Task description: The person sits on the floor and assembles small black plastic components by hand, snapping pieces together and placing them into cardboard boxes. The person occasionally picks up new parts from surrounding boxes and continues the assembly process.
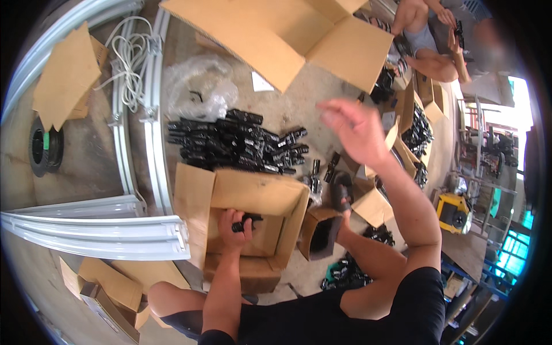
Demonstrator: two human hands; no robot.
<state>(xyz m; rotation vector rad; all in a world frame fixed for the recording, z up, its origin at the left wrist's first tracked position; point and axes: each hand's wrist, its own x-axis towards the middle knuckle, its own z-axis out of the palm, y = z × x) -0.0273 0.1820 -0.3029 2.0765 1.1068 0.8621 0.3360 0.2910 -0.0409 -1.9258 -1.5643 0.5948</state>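
My left hand [229, 231] reaches down into an open cardboard box [198, 221] in front of me. Its fingers are closed round a short black plastic part [246, 223]. Up and to the right, my right hand [357, 133] is raised above the floor, somewhat blurred, with its fingers stretched out and nothing visible in them. Beyond the box lies a wide pile of similar black parts [230, 141], some with a shiny look. A few loose ones [315, 172] lie between the pile and my right foot. The exact kind of these parts cannot be made out.
A large open carton [345, 52] stands at the far side, near a crumpled clear plastic bag [201, 86]. Metal rails [152, 132] and coiled white cable [129, 75] are at left. Boxes of black parts [418, 138] stand at right; a seated person [422, 40] works beyond.
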